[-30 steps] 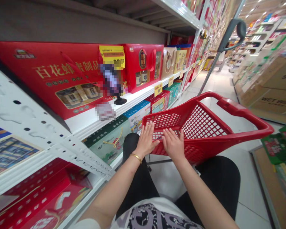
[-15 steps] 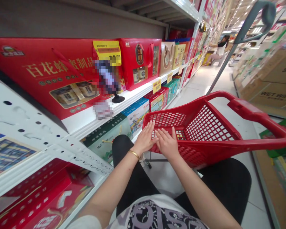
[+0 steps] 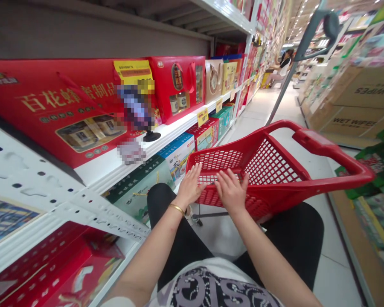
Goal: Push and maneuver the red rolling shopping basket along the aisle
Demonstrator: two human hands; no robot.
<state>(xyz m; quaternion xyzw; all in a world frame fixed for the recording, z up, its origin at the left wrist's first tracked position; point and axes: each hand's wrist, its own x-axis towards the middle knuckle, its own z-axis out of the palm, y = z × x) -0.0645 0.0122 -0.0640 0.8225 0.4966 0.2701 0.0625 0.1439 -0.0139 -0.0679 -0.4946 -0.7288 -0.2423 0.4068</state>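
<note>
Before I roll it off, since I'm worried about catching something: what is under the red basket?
Below the red basket, a thin metal bar, a dark wheel and pale floor show. The basket's side, the right forearm and the right leg hide the rest.

Supermarket aisle [image 3: 254, 101]: price tags [image 3: 202, 117], boxed goods [image 3: 163, 85], red trolley [image 3: 284, 190]

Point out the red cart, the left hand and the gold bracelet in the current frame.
Red cart [image 3: 284, 190]: head view, on the near side just under the rim.
Left hand [image 3: 188, 186]: head view, on its back.
Gold bracelet [image 3: 177, 208]: head view, on the band.
</note>
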